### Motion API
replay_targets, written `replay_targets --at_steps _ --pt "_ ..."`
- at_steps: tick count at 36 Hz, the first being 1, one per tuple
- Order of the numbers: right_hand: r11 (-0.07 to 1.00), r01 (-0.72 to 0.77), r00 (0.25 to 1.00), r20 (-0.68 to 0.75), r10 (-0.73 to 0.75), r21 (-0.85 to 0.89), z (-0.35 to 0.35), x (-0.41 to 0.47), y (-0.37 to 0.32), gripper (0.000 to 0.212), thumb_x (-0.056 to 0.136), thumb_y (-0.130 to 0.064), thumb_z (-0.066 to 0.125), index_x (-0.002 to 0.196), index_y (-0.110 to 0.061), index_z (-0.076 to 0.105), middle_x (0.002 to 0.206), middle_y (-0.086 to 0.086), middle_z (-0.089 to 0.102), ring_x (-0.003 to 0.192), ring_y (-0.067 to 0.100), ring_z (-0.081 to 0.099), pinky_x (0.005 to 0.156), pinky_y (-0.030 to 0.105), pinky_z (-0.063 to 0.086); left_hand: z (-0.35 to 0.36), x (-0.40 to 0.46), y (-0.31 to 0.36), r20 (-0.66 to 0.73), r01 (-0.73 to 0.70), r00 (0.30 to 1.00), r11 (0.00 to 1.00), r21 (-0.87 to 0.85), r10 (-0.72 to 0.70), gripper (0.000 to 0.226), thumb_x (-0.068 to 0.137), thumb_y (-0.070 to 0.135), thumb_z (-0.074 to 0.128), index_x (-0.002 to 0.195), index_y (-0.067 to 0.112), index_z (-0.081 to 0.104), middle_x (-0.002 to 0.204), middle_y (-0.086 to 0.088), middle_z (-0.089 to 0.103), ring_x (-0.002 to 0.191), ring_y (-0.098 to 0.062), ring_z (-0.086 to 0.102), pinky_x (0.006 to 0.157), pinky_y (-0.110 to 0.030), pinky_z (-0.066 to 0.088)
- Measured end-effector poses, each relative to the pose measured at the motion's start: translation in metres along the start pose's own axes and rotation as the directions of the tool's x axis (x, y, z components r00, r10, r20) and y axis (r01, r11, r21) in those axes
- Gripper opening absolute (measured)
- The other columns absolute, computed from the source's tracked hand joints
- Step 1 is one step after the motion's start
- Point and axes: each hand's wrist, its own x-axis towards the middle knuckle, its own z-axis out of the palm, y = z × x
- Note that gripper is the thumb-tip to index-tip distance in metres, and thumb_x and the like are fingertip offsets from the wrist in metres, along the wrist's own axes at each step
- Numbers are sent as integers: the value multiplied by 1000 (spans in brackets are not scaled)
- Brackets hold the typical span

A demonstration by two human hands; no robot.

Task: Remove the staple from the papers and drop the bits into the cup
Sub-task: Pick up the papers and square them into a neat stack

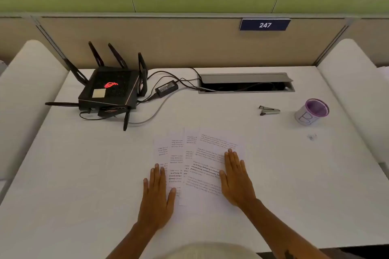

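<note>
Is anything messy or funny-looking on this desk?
The papers lie fanned out crookedly under both flat hands, left hand and right hand. A tiny speck sits on the desk in front of the cup, not inside.

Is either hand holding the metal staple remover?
No: the metal staple remover lies alone on the white desk, both hands flat on the printed papers.
</note>
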Motion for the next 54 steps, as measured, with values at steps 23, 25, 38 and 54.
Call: replay_targets --at_steps 23,25,38,54 --pt "979 -102 925 -344 159 177 -21 41 13 48 84 -34 85 126 -16 70 126 8 68 121 29 57 93 55 54 -46 56 -12 -237 -93 970 982 -165 52 50 101 37 62 147 17 59 125 -4 75 111 -25 72 117 -56 49" --pt "976 -185 949 -239 208 115 -23 43 15 75 81 -58 79 140 -16 59 142 9 58 133 31 49 103 54 50 -47 66 -18 -164 -42 986 986 -163 15 69 98 43 69 157 16 46 154 -9 57 140 -31 57 120 -54 46" --pt "962 -271 953 131 273 -28 -22 46 7 156 56 -107 44 164 -12 -14 174 7 -14 161 28 -13 126 66 -1 -51 116 -20 199 92 977 995 -46 -82 144 76 84 66 163 21 -30 178 -1 -25 165 -30 -20 126 -66 -15" --pt "991 -126 971 200 130 -31 -12 65 -31 151 62 -103 46 162 -12 -21 173 6 -19 161 27 -16 128 61 -4 -49 108 -2 -30 53 997 933 -356 -68 143 80 41 92 165 39 -23 152 -1 54 136 -27 60 127 -59 32"
